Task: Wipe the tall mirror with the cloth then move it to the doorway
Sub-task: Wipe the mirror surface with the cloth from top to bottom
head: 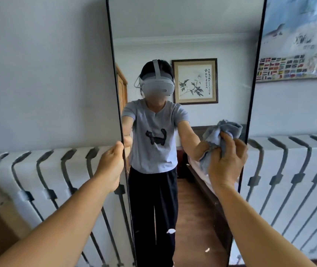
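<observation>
Tall mirror (184, 35) fills frame centre, upright against wall. Left hand (111, 166) grips its left edge, centre-left. Right hand (226, 162), centre-right, bunches blue cloth (222, 132) against glass. Wiping step underway; next likely strokes across remaining glass, left hand steadying frame.

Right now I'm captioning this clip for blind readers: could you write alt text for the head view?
A person's right hand presses a bunched grey-blue cloth against the right side of a tall black-framed mirror, while the left hand grips its left edge. The mirror stands before a white radiator and a pale wall.
</observation>
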`<action>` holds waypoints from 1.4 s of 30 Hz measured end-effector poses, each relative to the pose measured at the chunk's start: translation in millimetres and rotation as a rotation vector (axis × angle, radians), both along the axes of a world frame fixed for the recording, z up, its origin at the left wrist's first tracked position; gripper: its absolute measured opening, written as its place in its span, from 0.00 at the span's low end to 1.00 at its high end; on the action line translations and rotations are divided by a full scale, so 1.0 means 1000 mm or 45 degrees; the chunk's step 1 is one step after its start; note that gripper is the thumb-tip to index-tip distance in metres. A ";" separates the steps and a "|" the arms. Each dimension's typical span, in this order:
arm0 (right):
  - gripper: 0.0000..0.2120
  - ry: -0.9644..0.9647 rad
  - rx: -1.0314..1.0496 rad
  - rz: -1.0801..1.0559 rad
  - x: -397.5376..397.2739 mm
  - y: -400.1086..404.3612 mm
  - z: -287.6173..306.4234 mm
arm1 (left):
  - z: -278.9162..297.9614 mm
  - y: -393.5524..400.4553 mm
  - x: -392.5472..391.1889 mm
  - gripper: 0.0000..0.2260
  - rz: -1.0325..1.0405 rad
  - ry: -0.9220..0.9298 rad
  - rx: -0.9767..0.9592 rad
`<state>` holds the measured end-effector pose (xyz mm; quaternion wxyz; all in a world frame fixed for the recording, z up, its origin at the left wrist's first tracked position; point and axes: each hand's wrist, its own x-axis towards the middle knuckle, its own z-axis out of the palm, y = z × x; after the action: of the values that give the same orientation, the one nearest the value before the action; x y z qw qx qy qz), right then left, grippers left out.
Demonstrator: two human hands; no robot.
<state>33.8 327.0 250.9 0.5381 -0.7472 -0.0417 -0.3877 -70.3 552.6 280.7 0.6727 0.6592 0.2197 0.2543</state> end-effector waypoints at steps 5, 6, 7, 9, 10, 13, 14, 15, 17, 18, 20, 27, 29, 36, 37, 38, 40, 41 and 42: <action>0.15 -0.053 -0.281 0.242 -0.038 0.063 -0.020 | -0.006 0.002 -0.006 0.16 -0.065 0.033 0.009; 0.16 -0.103 -0.343 0.280 -0.044 0.075 -0.024 | -0.006 0.005 -0.006 0.17 -0.072 0.055 0.015; 0.17 -0.168 -0.410 0.316 -0.050 0.088 -0.028 | -0.006 0.006 -0.007 0.17 -0.074 0.072 0.018; 0.17 -0.285 -0.546 0.385 -0.059 0.111 -0.033 | -0.005 0.008 -0.007 0.17 -0.087 0.064 0.029; 0.17 -0.316 -0.604 0.421 -0.064 0.122 -0.034 | -0.006 0.010 -0.006 0.17 -0.094 0.066 0.016; 0.19 -0.379 -0.726 0.496 -0.069 0.135 -0.034 | -0.005 0.012 -0.005 0.15 -0.093 0.064 -0.017; 0.18 -0.398 -0.742 0.487 -0.067 0.134 -0.034 | -0.005 0.013 -0.005 0.15 -0.110 0.065 -0.011; 0.18 -0.401 -0.740 0.472 -0.064 0.128 -0.033 | -0.003 0.013 -0.005 0.16 -0.132 0.062 -0.003; 0.17 -0.336 -0.638 0.394 -0.056 0.109 -0.030 | -0.003 0.014 -0.004 0.18 -0.154 0.061 -0.002; 0.16 -0.268 -0.538 0.335 -0.050 0.096 -0.028 | -0.003 0.015 -0.003 0.18 -0.146 0.071 -0.028; 0.15 -0.090 -0.309 0.240 -0.039 0.070 -0.026 | -0.006 0.017 0.000 0.22 -0.129 0.093 -0.067; 0.21 0.300 0.225 -0.134 -0.003 -0.015 -0.017 | -0.014 0.014 -0.002 0.26 -0.131 0.018 -0.017; 0.21 0.314 0.215 -0.169 -0.004 -0.023 -0.018 | -0.016 0.012 -0.005 0.24 -0.102 0.000 0.018; 0.19 0.284 0.225 -0.130 -0.015 0.008 -0.028 | -0.031 0.001 -0.020 0.18 -0.096 0.028 0.069; 0.19 0.253 0.207 -0.074 -0.021 0.020 -0.032 | -0.034 0.001 -0.022 0.18 -0.092 0.040 0.070; 0.19 0.225 0.171 -0.015 -0.028 0.033 -0.036 | -0.037 0.001 -0.024 0.18 -0.086 0.064 0.071; 0.18 0.212 0.086 0.115 -0.044 0.059 -0.044 | -0.044 0.002 -0.028 0.20 -0.083 0.118 0.070; 0.18 0.217 0.046 0.178 -0.053 0.072 -0.048 | -0.048 0.004 -0.029 0.20 -0.084 0.137 0.061; 0.18 0.200 -0.008 0.237 -0.062 0.086 -0.051 | -0.052 0.005 -0.031 0.21 -0.083 0.153 0.048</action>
<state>-28.0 412.6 199.5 0.5711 -0.7699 -0.0697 -0.2762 -101.2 557.3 229.1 0.6537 0.6926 0.2333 0.1962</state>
